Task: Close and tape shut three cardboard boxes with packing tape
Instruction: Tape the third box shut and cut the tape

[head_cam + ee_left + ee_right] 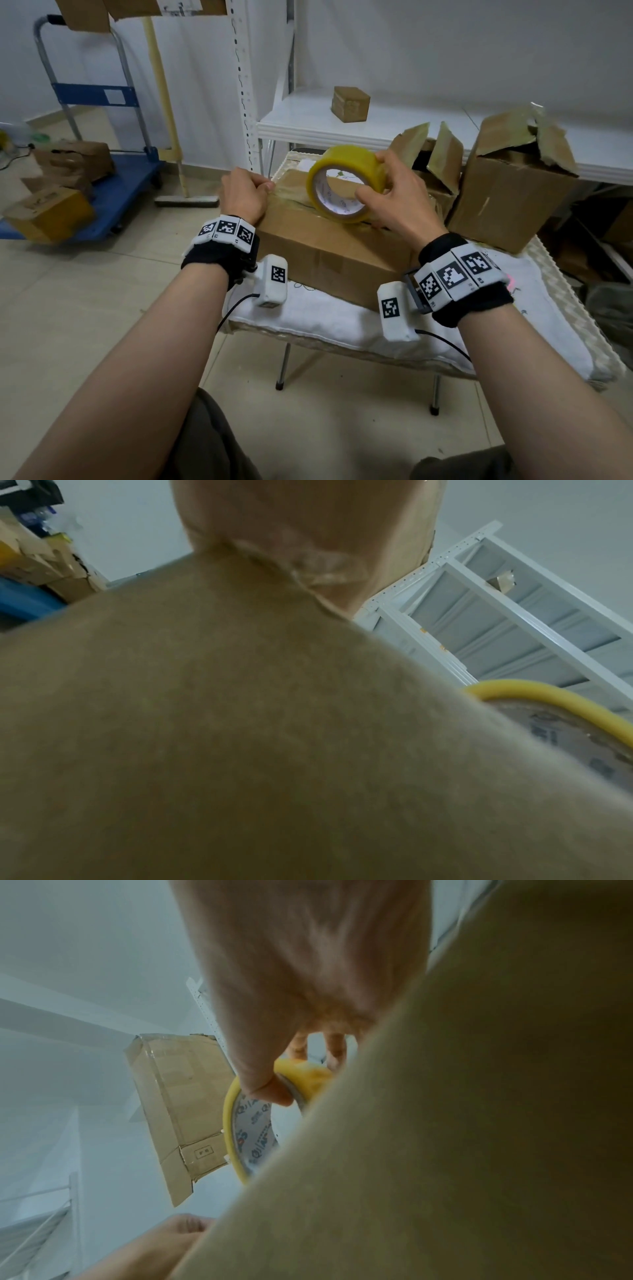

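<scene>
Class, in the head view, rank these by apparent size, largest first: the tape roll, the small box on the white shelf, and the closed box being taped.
1. Closed box
2. Tape roll
3. Small box, which sits farther away, so its true size is unsure.

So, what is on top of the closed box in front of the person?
On the closed box stands the yellow tape roll, gripped by the right hand. The left hand presses clear tape at the far left edge. The seam under the roll is hidden.

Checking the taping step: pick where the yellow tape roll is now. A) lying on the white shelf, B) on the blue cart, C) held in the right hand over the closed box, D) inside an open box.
C: the right hand grips the tape roll above the closed box, while the left hand rests at the box's left end.
</scene>
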Action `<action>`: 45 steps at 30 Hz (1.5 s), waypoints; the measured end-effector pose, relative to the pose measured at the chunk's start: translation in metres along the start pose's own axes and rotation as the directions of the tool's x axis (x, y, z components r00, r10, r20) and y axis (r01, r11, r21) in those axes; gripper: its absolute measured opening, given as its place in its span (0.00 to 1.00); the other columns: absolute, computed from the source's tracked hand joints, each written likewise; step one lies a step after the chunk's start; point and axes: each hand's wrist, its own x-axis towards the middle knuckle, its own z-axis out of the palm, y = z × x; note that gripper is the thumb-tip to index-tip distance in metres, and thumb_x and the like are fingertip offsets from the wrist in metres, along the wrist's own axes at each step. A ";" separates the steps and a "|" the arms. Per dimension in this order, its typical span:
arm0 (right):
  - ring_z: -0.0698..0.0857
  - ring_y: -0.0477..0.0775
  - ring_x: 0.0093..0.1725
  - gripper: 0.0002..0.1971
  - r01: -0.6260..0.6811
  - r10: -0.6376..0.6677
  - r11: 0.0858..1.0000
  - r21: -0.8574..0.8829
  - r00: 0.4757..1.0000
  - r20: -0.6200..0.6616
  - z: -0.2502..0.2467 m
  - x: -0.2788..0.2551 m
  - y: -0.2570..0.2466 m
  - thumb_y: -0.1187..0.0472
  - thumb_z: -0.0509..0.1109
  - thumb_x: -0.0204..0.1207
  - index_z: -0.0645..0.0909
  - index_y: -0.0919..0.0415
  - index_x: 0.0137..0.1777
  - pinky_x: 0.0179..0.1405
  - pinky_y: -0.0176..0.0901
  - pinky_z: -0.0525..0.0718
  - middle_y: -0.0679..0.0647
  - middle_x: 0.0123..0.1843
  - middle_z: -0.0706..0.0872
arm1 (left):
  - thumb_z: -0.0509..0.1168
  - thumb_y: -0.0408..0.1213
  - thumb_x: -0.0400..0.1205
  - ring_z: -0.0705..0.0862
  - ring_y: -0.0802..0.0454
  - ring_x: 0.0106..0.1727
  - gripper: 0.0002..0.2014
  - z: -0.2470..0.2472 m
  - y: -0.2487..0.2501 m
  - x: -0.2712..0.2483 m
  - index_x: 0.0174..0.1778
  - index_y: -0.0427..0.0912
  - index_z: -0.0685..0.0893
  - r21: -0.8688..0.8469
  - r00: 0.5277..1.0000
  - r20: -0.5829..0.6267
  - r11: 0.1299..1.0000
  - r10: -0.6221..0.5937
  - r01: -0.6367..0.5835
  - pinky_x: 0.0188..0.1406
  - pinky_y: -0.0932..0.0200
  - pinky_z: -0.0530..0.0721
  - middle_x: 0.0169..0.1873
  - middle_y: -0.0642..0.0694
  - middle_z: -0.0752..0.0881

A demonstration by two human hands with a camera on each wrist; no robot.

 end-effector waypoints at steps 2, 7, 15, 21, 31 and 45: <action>0.82 0.57 0.55 0.23 0.011 -0.011 0.999 -0.030 1.000 0.026 -0.005 -0.001 0.001 0.53 0.72 0.79 0.72 0.51 0.73 0.57 0.59 0.85 0.52 0.57 0.81 | 0.71 0.38 0.83 0.86 0.42 0.62 0.09 0.000 0.001 -0.001 0.56 0.41 0.92 -0.002 1.000 -0.001 1.000 0.008 -0.008 0.69 0.54 0.79 0.57 0.39 0.91; 0.82 0.57 0.56 0.25 0.011 -0.007 0.999 -0.038 0.994 0.107 -0.011 -0.004 0.004 0.56 0.73 0.80 0.70 0.51 0.75 0.59 0.55 0.82 0.54 0.59 0.83 | 0.69 0.32 0.83 0.86 0.43 0.63 0.07 -0.006 0.003 -0.003 0.53 0.42 0.92 0.047 0.993 0.021 0.992 0.115 -0.116 0.72 0.51 0.79 0.59 0.40 0.89; 0.81 0.56 0.56 0.30 0.024 -0.018 0.999 -0.044 0.989 0.146 -0.010 -0.012 0.005 0.60 0.72 0.82 0.64 0.50 0.81 0.57 0.49 0.78 0.53 0.58 0.80 | 0.74 0.30 0.79 0.83 0.50 0.55 0.08 -0.023 0.011 -0.013 0.51 0.43 0.93 0.155 0.919 0.098 0.907 0.381 -0.392 0.64 0.53 0.81 0.54 0.47 0.87; 0.81 0.53 0.57 0.32 -0.020 0.028 0.998 -0.053 0.990 0.137 -0.010 -0.013 0.004 0.56 0.75 0.81 0.63 0.55 0.81 0.54 0.43 0.74 0.50 0.62 0.77 | 0.66 0.29 0.83 0.85 0.44 0.61 0.13 -0.022 0.020 -0.026 0.58 0.45 0.92 0.279 0.844 0.361 0.818 0.397 -0.503 0.71 0.46 0.79 0.60 0.47 0.89; 0.80 0.55 0.54 0.24 -0.044 0.057 0.995 -0.091 0.987 0.149 0.000 -0.013 0.000 0.50 0.72 0.83 0.69 0.59 0.73 0.49 0.45 0.73 0.56 0.57 0.82 | 0.56 0.33 0.85 0.82 0.35 0.63 0.20 -0.020 0.024 -0.044 0.71 0.47 0.83 0.366 0.824 0.493 0.793 0.279 -0.488 0.64 0.48 0.78 0.64 0.37 0.86; 0.84 0.63 0.63 0.31 0.017 -0.017 0.999 0.033 1.000 -0.009 0.001 -0.013 -0.012 0.54 0.74 0.76 0.73 0.50 0.79 0.62 0.64 0.86 0.57 0.66 0.83 | 0.50 0.38 0.90 0.67 0.41 0.81 0.23 -0.021 0.030 -0.046 0.82 0.41 0.66 0.383 0.772 0.613 0.792 0.168 -0.476 0.75 0.50 0.66 0.84 0.40 0.64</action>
